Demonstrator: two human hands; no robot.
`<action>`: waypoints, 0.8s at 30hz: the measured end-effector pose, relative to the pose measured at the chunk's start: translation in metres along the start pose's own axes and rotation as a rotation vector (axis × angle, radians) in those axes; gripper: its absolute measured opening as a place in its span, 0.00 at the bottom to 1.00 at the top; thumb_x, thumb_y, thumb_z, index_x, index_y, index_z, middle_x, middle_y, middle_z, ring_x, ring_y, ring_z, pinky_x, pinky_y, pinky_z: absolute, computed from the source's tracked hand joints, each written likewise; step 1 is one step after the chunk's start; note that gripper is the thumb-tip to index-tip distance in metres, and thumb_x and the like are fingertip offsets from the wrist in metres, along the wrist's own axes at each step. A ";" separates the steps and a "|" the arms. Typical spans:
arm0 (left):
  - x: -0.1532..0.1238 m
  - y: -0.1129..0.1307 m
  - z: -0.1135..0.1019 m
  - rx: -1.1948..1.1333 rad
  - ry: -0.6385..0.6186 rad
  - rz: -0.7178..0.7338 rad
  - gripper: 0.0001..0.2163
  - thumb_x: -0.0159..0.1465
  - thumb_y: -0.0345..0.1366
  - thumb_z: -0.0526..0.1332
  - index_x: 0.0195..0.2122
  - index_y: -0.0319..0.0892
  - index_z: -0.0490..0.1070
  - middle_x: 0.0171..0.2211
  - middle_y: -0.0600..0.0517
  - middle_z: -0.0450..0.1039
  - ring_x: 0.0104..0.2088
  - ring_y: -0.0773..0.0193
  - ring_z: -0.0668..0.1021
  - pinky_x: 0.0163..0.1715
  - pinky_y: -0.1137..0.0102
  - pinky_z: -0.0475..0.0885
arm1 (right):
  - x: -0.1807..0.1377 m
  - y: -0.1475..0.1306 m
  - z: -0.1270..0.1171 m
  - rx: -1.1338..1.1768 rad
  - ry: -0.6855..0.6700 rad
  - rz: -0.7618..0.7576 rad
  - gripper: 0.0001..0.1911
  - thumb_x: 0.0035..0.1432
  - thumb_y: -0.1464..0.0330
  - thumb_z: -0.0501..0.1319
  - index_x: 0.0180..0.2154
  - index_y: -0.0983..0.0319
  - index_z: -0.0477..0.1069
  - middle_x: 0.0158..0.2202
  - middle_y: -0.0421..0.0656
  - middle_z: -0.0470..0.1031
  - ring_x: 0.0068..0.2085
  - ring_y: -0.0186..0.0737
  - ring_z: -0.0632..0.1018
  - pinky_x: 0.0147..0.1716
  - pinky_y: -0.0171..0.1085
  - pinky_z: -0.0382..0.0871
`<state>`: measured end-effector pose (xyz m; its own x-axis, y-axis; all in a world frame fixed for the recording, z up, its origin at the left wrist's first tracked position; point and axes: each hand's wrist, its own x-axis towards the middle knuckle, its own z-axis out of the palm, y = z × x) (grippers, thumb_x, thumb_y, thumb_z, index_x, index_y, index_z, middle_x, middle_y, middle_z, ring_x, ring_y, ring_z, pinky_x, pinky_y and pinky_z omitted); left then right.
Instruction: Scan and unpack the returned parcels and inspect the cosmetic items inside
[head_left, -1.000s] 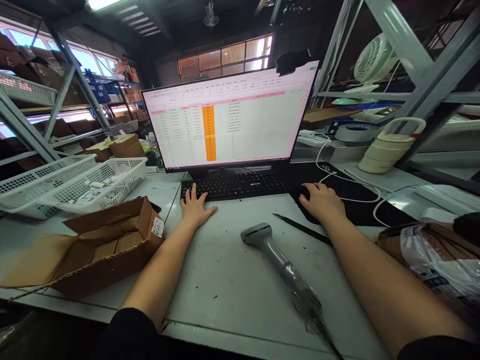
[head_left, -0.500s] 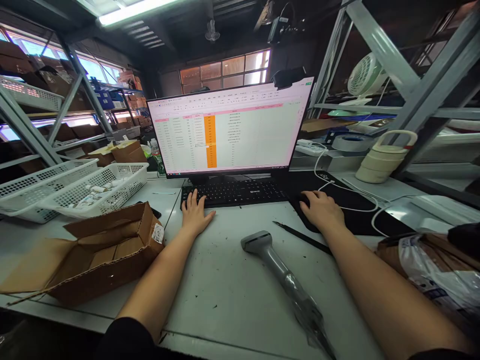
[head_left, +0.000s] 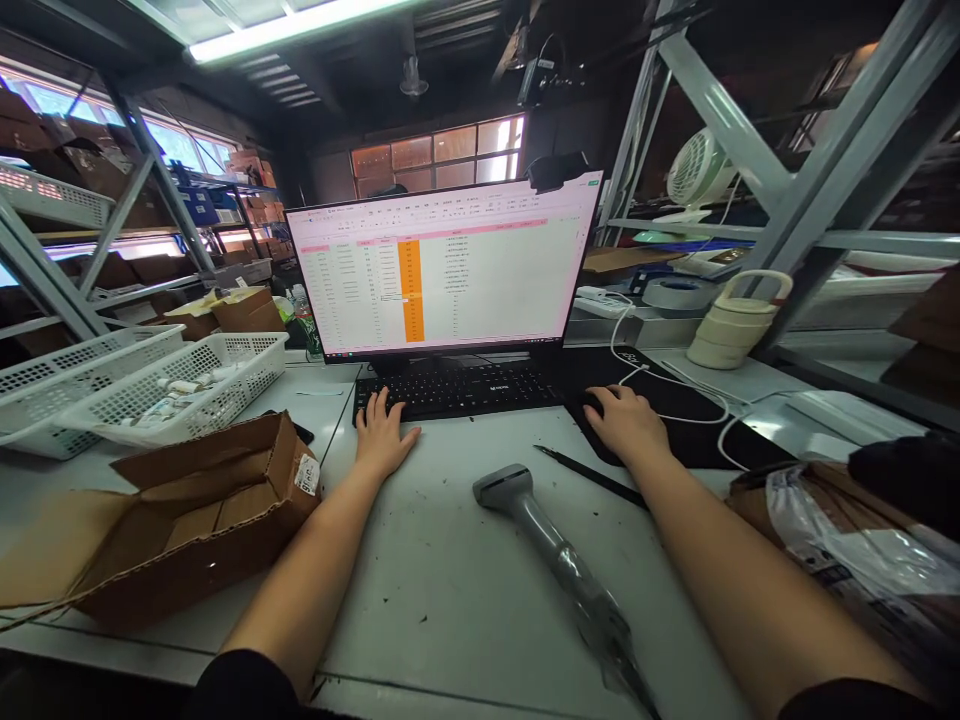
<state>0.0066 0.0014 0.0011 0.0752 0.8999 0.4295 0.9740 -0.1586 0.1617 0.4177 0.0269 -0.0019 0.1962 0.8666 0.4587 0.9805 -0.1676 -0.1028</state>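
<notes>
My left hand (head_left: 382, 435) lies flat with its fingers spread on the left end of a black keyboard (head_left: 465, 388), palm on the grey desk (head_left: 450, 560). My right hand (head_left: 622, 420) is cupped over a black mouse (head_left: 592, 402) on a dark mouse pad (head_left: 690, 425). Behind the keyboard a monitor (head_left: 442, 270) shows a spreadsheet with one orange column. A grey handheld barcode scanner (head_left: 551, 550) lies on the desk between my forearms, its head toward the keyboard. A thin black pen (head_left: 589, 475) lies beside my right wrist.
An open cardboard box (head_left: 180, 520) lies at the left. Behind it stand white mesh baskets (head_left: 180, 390) with small items. Tape rolls (head_left: 731, 325), white cables and a fan (head_left: 694, 170) sit on the right shelving. A plastic-wrapped package (head_left: 847, 545) lies at the right edge.
The view has tilted up and swung a little rightward, so everything sits lower and further left in frame. Both hands stay on the keyboard and the mouse.
</notes>
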 end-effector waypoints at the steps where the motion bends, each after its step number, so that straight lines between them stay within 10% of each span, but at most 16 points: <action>1: 0.000 0.000 0.000 -0.001 -0.001 0.000 0.26 0.68 0.49 0.58 0.64 0.45 0.66 0.74 0.42 0.47 0.73 0.44 0.52 0.68 0.44 0.53 | 0.000 0.000 0.000 0.000 0.001 -0.001 0.24 0.68 0.59 0.50 0.59 0.59 0.71 0.61 0.55 0.68 0.54 0.58 0.73 0.49 0.51 0.71; 24: 0.000 0.000 -0.001 -0.045 -0.011 0.000 0.25 0.68 0.47 0.59 0.63 0.44 0.66 0.73 0.41 0.49 0.73 0.45 0.51 0.69 0.43 0.51 | 0.000 -0.002 -0.004 0.013 -0.047 0.019 0.26 0.66 0.57 0.51 0.60 0.57 0.71 0.61 0.54 0.68 0.54 0.60 0.72 0.46 0.51 0.72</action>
<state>0.0062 0.0009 0.0019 0.0780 0.9043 0.4197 0.9635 -0.1765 0.2013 0.4160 0.0255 0.0018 0.2133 0.8848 0.4143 0.9764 -0.1778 -0.1229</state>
